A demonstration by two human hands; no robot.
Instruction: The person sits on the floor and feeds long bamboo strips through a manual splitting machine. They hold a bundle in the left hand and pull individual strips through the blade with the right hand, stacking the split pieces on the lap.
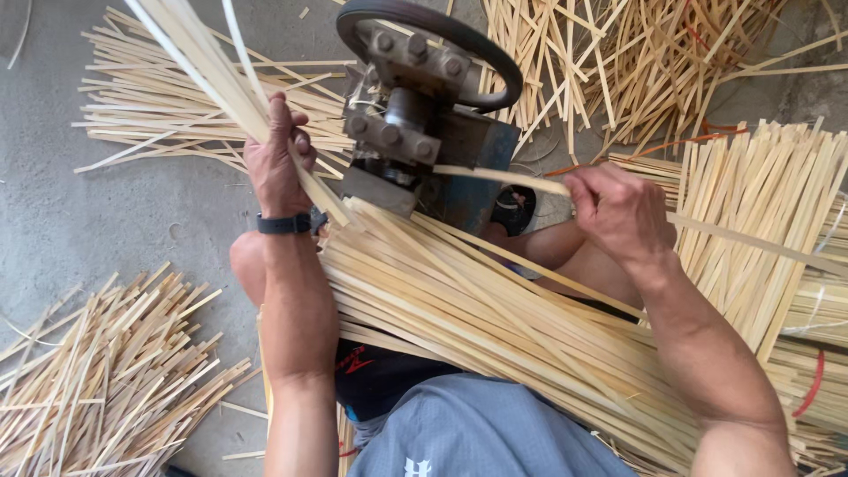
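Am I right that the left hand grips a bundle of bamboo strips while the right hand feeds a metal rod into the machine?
Not quite: the head view shows the right hand feeding a flat bamboo strip, not a metal rod, into the machine. The left hand does grip a bundle of strips.

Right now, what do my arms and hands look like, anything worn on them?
Both arms are bare, with no sleeves reaching the forearms and no gloves. The left hand has a dark wristband, like a watch strap, at its wrist. The right hand and its wrist carry nothing.
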